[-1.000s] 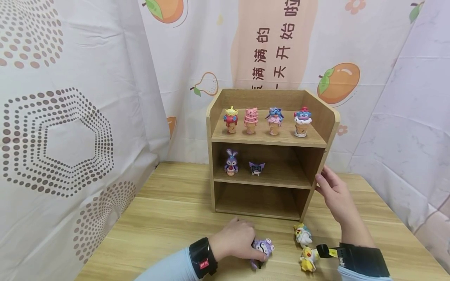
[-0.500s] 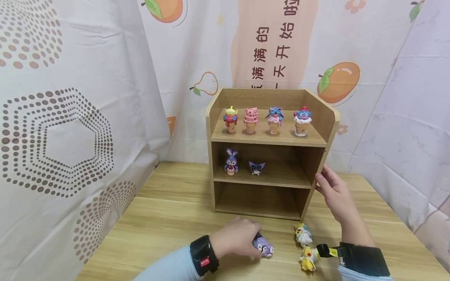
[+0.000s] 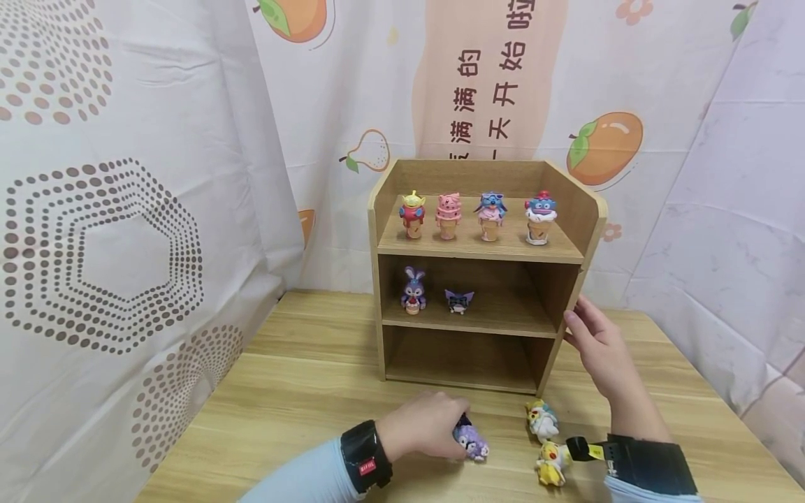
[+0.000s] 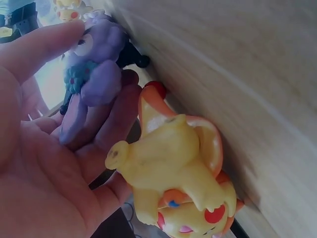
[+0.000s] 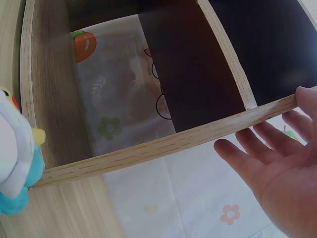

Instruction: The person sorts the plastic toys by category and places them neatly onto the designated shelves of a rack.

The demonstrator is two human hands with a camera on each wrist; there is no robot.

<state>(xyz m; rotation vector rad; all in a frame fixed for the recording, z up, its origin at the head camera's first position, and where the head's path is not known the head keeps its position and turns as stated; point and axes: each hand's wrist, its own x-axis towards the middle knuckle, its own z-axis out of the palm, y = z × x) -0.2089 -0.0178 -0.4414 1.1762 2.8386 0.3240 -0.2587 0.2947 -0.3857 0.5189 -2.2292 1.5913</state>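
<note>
My left hand (image 3: 426, 426) is low over the table in front of the shelf. It grips a small purple figurine (image 3: 472, 441), its thumb across the head and fingers behind the body in the left wrist view. Close beside that hand, a yellow figurine (image 4: 168, 163) with orange parts lies near the little finger; the hand and arm hide it from the head view. My right hand (image 3: 600, 346) rests at the right side of the wooden shelf (image 3: 468, 328). In the right wrist view, its thumb touches the panel's edge and its fingers extend loosely along the outside.
Several ice-cream-cone figures (image 3: 448, 216) stand on the top level. A purple rabbit figurine (image 3: 413, 290) and a small dark eared figure (image 3: 459, 302) occupy the middle one. Right of the left hand lie a white-and-yellow figurine (image 3: 542, 420) and a yellow figurine (image 3: 550, 464).
The purple figurine has turned in my left hand, and its lower part now hides behind the fingers. That hand has shifted slightly right. My right hand stays at the shelf's side.
</note>
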